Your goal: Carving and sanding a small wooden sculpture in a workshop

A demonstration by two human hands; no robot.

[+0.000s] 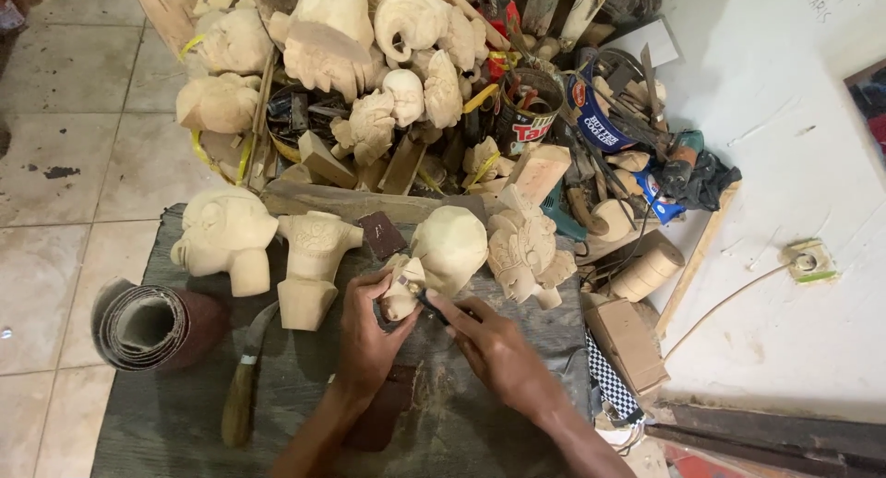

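Note:
My left hand [367, 335] grips a small pale wooden carving [403, 293] over a dark grey mat [185, 413]. My right hand [494, 344] holds a thin dark carving tool [430, 304] whose tip rests against that carving. Just behind them lie a rounded wooden head [452, 245] and an ornate carved mask [524, 249]. To the left stand a carved torso piece [312, 256] and a large carved face [224, 236].
A roll of sandpaper [152, 326] and a wooden-handled knife [243, 386] lie left on the mat. A heap of unfinished carvings [332, 44], tins [528, 118] and tools fills the back. A wooden block [629, 341] sits right, by a white wall [784, 210].

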